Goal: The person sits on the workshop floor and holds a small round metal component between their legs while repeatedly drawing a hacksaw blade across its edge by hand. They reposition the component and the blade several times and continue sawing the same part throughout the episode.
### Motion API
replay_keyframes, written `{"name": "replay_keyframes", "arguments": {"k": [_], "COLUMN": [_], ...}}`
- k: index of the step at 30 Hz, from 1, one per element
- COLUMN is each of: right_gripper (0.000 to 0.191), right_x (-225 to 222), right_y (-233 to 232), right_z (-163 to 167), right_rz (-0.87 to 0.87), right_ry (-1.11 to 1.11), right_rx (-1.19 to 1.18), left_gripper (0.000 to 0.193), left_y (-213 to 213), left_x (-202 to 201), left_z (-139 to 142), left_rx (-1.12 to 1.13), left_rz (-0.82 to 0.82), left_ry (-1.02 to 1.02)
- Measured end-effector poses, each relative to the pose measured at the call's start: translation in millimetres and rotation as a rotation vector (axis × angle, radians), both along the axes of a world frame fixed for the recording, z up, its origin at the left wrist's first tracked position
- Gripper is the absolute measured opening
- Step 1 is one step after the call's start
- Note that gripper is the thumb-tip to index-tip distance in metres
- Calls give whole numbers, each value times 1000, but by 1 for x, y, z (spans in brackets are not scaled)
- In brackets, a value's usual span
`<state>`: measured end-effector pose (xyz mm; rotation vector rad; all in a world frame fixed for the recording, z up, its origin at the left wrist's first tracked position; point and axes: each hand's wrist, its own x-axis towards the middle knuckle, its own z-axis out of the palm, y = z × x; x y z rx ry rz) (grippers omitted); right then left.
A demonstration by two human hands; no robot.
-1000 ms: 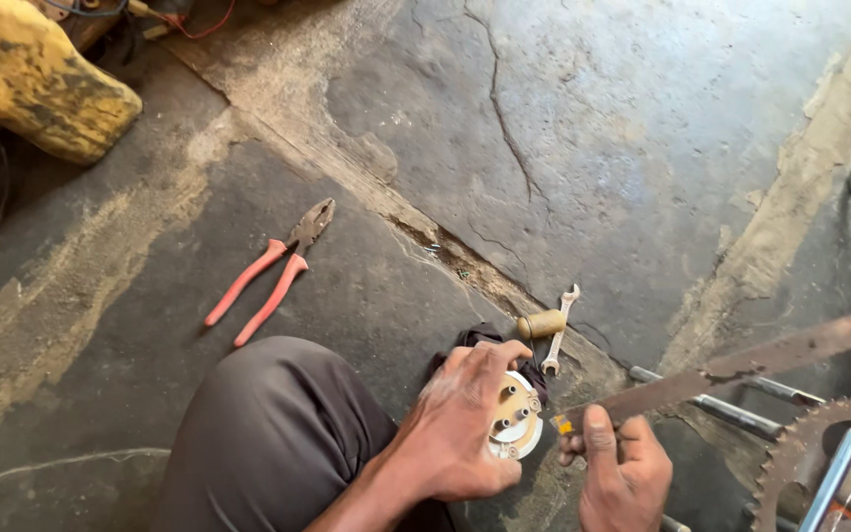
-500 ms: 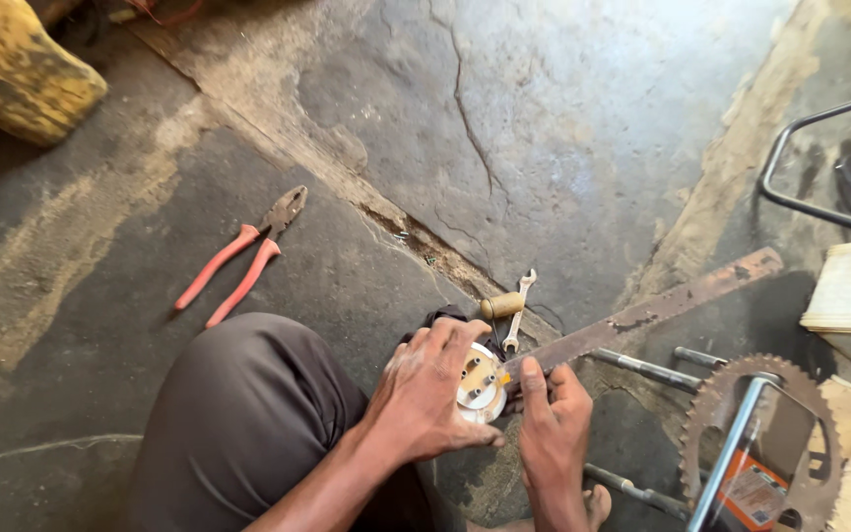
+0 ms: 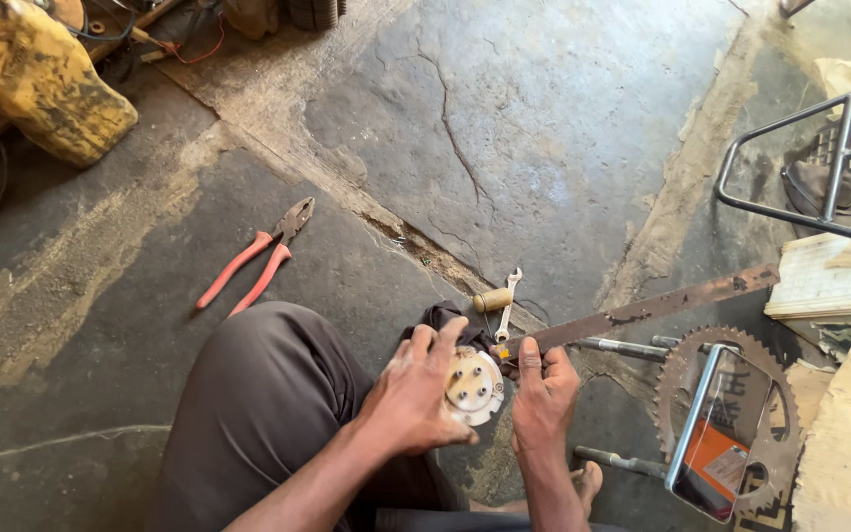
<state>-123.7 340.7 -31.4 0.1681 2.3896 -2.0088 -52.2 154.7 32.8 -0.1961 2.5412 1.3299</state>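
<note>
My left hand (image 3: 418, 392) grips a round, pale metal part (image 3: 476, 385) with several bolt holes, held over a dark rag (image 3: 442, 317) on the floor. My right hand (image 3: 542, 394) is closed around the near end of a long rusty flat metal strip (image 3: 654, 306), which has a small yellow piece near my fingers. The strip's end sits against the edge of the round part. Just beyond my hands lie a small silver spanner (image 3: 509, 302) and a short wooden-handled tool (image 3: 491, 299).
Red-handled pliers (image 3: 259, 258) lie on the cracked concrete to the left. A toothed sprocket (image 3: 727, 414) with a metal frame and steel rods (image 3: 619, 347) sits at right, beside wooden boards (image 3: 824, 279). A yellow container (image 3: 36, 81) stands at upper left. My knee (image 3: 268, 394) fills the lower left.
The view has shifted, bringing the right-side frame and boards into sight. My right hand has slid closer to the round part along the strip; my left hand keeps its grip.
</note>
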Motion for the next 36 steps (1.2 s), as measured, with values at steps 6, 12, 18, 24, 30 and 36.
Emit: {"name": "replay_keyframes", "arguments": {"k": [6,12,18,24,30,36], "right_gripper": [23,25,25,23,28,27], "right_x": [4,-7,-26,-38,-33,4], "right_y": [-8,-20,-22,-31,-13,12], "right_z": [17,22,20,17,41,57], "right_rz": [80,170,241,316,165,152], "right_ry": [-56,-76,-37,13,84,64], "right_rx": [-204,-475,-560,-508,15,362], "left_gripper": [126,112,117,104,99,101], "left_y": [2,8,6,6,3,10], "left_x": [1,0,0,-11,-17,-19], "left_z": [17,10,7,13,9,-4], "left_rx": [52,-4,8,-173,-103,48], "left_rz": [11,45,-127,-157,-22,20], "left_ry": [-44,52,317,142,142,179]}}
